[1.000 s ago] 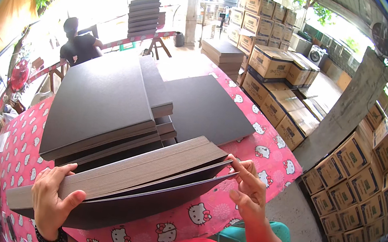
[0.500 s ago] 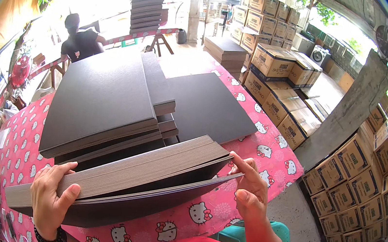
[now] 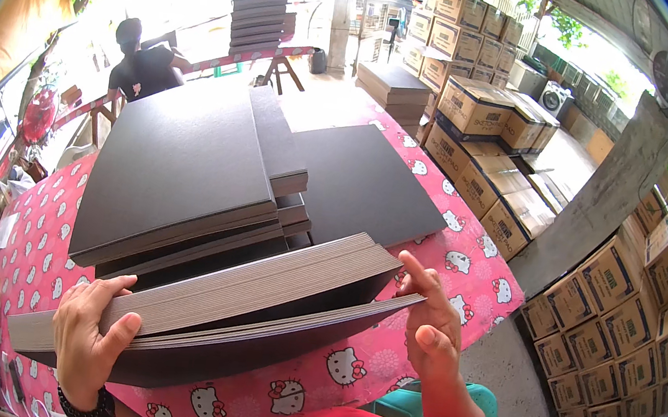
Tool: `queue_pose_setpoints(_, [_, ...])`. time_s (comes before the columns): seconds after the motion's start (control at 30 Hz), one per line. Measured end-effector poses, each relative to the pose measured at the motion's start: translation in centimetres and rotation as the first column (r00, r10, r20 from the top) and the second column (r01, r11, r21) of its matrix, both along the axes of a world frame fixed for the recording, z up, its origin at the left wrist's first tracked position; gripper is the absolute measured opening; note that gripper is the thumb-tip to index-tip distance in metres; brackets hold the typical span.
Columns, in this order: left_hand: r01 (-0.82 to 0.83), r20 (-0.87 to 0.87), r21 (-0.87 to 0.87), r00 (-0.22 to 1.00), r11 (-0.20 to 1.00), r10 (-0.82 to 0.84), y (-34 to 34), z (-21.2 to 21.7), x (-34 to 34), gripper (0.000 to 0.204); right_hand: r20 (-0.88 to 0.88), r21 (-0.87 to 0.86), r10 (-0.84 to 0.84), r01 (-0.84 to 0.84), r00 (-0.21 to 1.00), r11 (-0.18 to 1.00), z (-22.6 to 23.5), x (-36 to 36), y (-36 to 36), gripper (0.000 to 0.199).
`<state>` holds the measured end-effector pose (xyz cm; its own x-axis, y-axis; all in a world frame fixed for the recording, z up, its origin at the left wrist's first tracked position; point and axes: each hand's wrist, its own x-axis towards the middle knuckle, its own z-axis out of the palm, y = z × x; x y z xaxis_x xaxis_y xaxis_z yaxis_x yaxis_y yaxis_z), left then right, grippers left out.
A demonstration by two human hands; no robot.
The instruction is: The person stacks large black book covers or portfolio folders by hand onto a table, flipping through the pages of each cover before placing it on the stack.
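A thick bundle of black boards with grey-brown edges [image 3: 257, 283] stands tilted on its long side in front of me. Its near part, a thinner group of boards [image 3: 266, 339], leans apart from the rest, leaving a wedge-shaped gap toward the right end. My left hand [image 3: 94, 329] clasps the bundle near its left end, thumb on the near side and fingers over the far side. At the right end, my right hand [image 3: 432, 310] touches the corner of the thinner group, its index finger stretched out and thumb apart. Some of its fingers are partly hidden.
Behind the bundle lie a stack of black boards [image 3: 178, 171] and a flat black board [image 3: 363, 183] on the pink patterned tablecloth [image 3: 503, 269]. Cardboard boxes [image 3: 609, 300] rise at right beside a concrete post [image 3: 607, 185]. A person [image 3: 146, 66] sits at the far left.
My right index finger has straightened and come away from the board edges. The gap between the thick and thin parts looks wider at the right end. My left hand keeps its hold.
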<state>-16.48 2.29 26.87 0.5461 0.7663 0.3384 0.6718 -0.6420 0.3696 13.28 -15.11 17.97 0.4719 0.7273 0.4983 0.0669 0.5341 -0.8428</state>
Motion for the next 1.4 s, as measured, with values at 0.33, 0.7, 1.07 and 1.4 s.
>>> queue_pose_setpoints(0.33, [-0.01,0.004,-0.005,1.0,1.0,0.01,-0.1,0.0,0.1,0.063,0.009,0.018,-0.064,0.064,0.998,0.998,0.0,-0.4,0.1,0.078])
queue_pose_setpoints(0.7, [-0.012,0.014,-0.01,1.0,1.0,0.012,-0.2,0.2,0.1,0.061,-0.023,-0.002,0.032,-0.032,0.999,0.999,-0.3,0.4,0.0,0.081])
queue_pose_setpoints(1.07, [-0.022,0.016,-0.038,1.0,0.999,0.022,-0.2,0.2,0.1,0.06,-0.066,-0.005,0.063,-0.063,0.996,0.998,0.0,0.0,0.2,0.069])
queue_pose_setpoints(1.4, [0.0,0.012,-0.022,1.0,1.0,0.0,0.1,0.2,0.0,0.055,0.045,-0.008,0.039,-0.039,0.998,0.999,-0.1,0.4,0.4,0.082])
